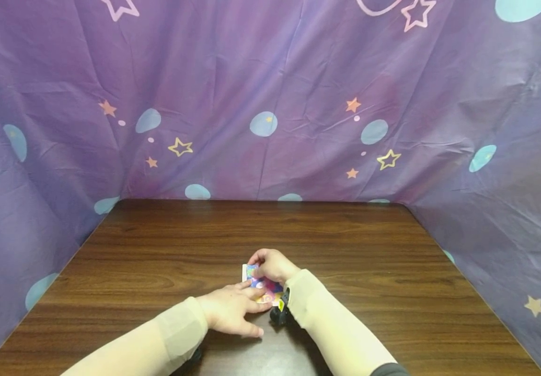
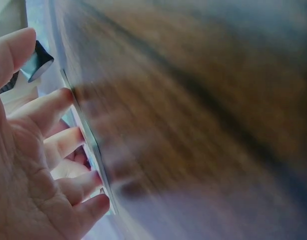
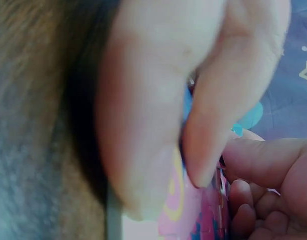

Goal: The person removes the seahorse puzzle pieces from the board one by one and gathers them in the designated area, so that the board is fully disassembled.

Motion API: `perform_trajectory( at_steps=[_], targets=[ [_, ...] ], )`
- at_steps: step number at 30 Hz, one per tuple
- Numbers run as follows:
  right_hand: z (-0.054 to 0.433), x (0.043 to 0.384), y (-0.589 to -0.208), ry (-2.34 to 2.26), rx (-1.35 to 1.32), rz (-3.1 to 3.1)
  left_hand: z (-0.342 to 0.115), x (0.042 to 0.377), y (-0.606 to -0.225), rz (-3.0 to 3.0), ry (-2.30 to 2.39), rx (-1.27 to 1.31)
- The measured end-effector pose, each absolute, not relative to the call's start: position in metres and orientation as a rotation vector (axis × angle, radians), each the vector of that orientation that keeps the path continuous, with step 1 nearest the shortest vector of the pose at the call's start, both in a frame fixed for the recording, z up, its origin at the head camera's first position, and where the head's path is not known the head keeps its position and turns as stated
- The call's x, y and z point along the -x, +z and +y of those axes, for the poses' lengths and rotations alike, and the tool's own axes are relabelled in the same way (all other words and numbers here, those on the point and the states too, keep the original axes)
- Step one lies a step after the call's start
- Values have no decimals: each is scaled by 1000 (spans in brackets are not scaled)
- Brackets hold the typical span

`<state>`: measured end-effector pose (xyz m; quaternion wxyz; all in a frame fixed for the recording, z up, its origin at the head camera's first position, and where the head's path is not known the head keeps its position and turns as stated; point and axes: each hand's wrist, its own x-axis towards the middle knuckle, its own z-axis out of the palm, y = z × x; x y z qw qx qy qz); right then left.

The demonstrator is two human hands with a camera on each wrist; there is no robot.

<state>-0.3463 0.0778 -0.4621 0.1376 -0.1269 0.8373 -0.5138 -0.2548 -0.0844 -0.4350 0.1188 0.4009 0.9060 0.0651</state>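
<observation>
A small flat jigsaw puzzle [image 1: 267,297] in pink, blue and yellow with a white border lies on the table; cut lines between its pieces show in the right wrist view. My left hand [image 1: 232,309] rests with spread, straight fingers on its near left part, and in the left wrist view the fingertips [image 2: 76,135] come down along its edge. At the puzzle's far left corner my right hand [image 1: 276,265] has thumb and fingers curled together. They pinch what looks like a puzzle piece [image 3: 237,130], mostly hidden by the thumb [image 3: 263,160].
The brown wood-grain table [image 1: 181,235] spreads out around both hands. A purple curtain [image 1: 232,78] with stars and blue spots hangs behind it and along both sides. A black wrist camera [image 1: 278,315] sits under the right wrist, close to the left fingertips.
</observation>
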Motion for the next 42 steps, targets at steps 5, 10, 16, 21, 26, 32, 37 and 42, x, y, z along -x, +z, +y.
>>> perform_trajectory(
  at_steps=[5, 10, 16, 21, 26, 32, 37, 42],
  targets=[
    [79, 346, -460, -1524, 353, 2388, -85, 255, -435, 2643, 199, -1153],
    [78, 345, -460, -1517, 330, 2396, -85, 255, -435, 2648, 187, -1162],
    [79, 345, -464, -1517, 330, 2434, -85, 255, -434, 2648, 191, -1159],
    [81, 344, -464, -1564, 322, 2404, -85, 254, -433, 2636, 208, -1140],
    [83, 345, -463, -1606, 298, 2358, -85, 254, -433, 2635, 209, -1128],
    [84, 346, -464, -1603, 311, 2363, -85, 254, -432, 2644, 201, -1148],
    [85, 344, -462, -1606, 310, 2349, -85, 255, -433, 2646, 200, -1141],
    [86, 343, -459, -1612, 301, 2326, -85, 254, -434, 2638, 216, -1126]
  ],
)
